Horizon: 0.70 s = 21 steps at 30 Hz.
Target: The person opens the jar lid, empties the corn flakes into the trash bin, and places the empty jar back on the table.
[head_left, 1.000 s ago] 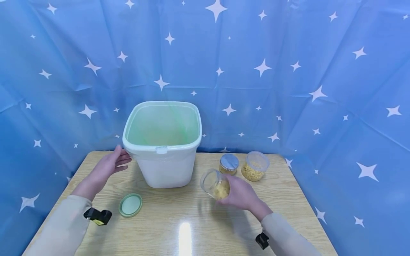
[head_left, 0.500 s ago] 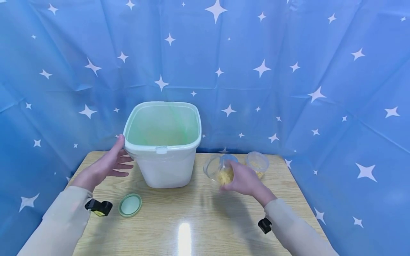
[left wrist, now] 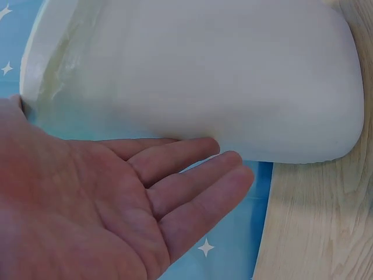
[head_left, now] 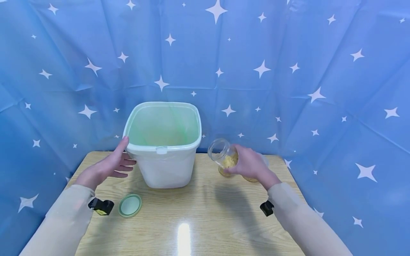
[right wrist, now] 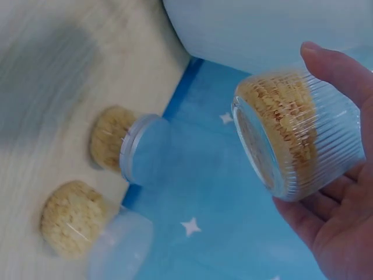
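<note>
My right hand (head_left: 251,164) holds a clear ribbed glass jar (right wrist: 294,131) partly filled with pale yellow flakes. The jar is raised above the table and tilted, its open mouth towards the upper left in the head view. To its left stands a white bin (head_left: 164,169), open at the top, with a pale green inside. At the bin's left side is my left hand (head_left: 112,164), thumb at the rim and the other fingers extended along the wall. In the left wrist view that hand (left wrist: 122,198) shows its palm, fingertips right by the bin's wall (left wrist: 233,76).
A round green lid (head_left: 130,205) lies on the wooden table (head_left: 160,227) before the bin. Behind my right hand, a lidded jar (right wrist: 113,140) and a clear tub of flakes (right wrist: 76,219) stand side by side. A blue starred curtain (head_left: 224,71) backs the table.
My right hand has lifted the jar up and towards the back, slightly right, over the lidded jar in the head view. My left hand has brought its thumb to the bin's rim.
</note>
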Each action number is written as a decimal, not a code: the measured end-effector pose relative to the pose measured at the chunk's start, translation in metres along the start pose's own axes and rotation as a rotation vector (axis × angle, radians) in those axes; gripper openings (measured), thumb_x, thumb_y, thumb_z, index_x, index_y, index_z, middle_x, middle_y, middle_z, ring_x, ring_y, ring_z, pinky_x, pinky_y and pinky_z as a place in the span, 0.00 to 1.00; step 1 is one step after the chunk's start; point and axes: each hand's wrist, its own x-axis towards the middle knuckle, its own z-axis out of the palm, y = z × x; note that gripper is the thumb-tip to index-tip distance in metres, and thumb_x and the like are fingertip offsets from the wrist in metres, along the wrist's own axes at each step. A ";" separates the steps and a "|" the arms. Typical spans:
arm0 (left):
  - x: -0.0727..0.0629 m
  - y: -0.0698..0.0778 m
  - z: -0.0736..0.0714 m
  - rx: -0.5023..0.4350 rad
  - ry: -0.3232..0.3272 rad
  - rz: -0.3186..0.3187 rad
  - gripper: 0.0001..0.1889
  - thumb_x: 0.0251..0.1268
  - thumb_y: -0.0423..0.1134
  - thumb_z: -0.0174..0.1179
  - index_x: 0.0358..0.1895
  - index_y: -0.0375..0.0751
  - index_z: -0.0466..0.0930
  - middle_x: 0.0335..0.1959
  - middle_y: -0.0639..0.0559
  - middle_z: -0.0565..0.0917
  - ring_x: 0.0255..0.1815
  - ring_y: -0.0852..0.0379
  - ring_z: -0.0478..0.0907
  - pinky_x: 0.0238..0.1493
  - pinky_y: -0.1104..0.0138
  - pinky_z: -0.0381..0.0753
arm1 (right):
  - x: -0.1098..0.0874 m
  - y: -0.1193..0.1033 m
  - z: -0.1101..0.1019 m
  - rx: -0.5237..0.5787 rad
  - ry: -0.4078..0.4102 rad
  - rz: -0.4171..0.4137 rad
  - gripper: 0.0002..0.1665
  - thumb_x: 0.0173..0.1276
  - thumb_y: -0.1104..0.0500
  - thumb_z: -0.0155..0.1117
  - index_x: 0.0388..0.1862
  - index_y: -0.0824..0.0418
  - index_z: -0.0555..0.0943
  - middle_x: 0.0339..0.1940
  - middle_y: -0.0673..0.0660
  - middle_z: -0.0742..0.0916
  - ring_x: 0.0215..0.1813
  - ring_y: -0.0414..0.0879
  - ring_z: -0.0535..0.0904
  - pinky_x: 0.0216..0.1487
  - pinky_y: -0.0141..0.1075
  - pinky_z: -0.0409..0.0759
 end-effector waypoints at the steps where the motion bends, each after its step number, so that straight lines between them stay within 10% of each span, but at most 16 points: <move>1: 0.001 -0.001 0.000 0.004 0.000 -0.003 0.59 0.59 0.79 0.09 0.76 0.29 0.46 0.73 0.25 0.59 0.71 0.29 0.64 0.62 0.45 0.76 | 0.001 -0.001 -0.003 -0.007 -0.002 0.005 0.44 0.42 0.39 0.80 0.56 0.54 0.74 0.40 0.50 0.85 0.37 0.44 0.80 0.33 0.36 0.78; 21: 0.007 -0.005 0.004 -0.015 0.024 0.025 0.57 0.61 0.77 0.07 0.77 0.29 0.41 0.73 0.24 0.55 0.71 0.27 0.62 0.69 0.43 0.67 | 0.041 -0.024 -0.063 -0.110 0.030 0.012 0.47 0.43 0.38 0.80 0.58 0.58 0.72 0.42 0.54 0.84 0.41 0.50 0.80 0.38 0.42 0.78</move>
